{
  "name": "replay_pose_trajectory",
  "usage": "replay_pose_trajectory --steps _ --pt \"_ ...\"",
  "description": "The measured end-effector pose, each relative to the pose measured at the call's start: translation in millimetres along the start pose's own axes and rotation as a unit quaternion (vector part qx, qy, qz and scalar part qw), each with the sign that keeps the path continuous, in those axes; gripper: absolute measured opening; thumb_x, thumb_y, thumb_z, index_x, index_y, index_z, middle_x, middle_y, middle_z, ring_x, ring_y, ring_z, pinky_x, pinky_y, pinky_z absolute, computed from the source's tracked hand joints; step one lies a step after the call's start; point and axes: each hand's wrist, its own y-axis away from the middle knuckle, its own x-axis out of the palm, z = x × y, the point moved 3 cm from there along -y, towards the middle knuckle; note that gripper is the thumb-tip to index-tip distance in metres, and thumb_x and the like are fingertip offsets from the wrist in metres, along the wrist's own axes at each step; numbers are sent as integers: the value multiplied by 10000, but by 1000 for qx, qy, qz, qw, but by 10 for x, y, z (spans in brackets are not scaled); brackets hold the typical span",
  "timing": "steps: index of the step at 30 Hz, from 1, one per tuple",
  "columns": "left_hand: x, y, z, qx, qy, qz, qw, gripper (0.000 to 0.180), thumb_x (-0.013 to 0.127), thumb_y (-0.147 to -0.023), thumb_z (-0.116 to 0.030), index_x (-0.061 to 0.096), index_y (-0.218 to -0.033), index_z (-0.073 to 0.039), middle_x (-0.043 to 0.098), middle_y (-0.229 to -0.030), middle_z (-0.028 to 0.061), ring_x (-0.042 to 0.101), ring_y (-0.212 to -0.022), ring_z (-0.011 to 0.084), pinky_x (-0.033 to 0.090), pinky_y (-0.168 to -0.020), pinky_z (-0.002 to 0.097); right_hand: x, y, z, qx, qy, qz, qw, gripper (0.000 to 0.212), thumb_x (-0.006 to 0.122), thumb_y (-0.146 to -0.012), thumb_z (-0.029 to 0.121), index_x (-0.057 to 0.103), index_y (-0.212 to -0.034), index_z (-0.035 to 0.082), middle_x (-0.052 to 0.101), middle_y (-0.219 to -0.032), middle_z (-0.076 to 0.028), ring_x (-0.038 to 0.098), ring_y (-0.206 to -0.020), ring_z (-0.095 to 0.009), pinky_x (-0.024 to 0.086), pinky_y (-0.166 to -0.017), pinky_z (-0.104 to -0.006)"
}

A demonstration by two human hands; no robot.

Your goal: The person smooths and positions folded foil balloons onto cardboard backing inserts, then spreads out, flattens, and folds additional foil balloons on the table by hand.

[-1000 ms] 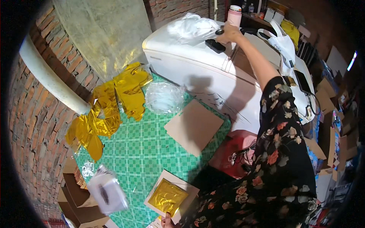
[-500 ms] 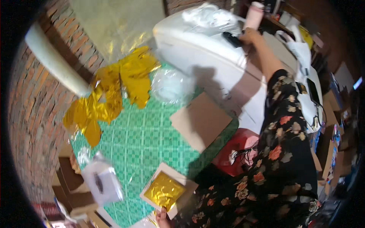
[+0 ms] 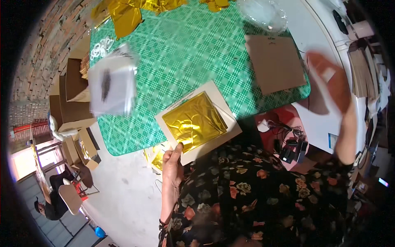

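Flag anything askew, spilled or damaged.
The foil on the card in the left hand is creased, not flat. Other foil shows past the near edge of the table; being off it, that looks stray, maybe harmlessly. No spill visible.

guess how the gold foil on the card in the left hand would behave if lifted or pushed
The gold foil is probably floppy and light, since wrinkles cover its thin-looking surface. Being shiny, it may slide across the card if pushed, though the left hand seems to pin its near corner.
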Motion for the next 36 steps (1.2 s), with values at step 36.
replay_pose_trajectory --steps 36 --pt "-401 140 28 -27 -55 279 958 574 605 -964 13 414 -1504 -22 608 -1361 127 684 -1108 227 627 -865 393 2116 1478 1223 248 -668 269 648 311 523 -1068 223 574 -1315 42 651 -1109 -42 637 -967 -123 556 -705 -288"
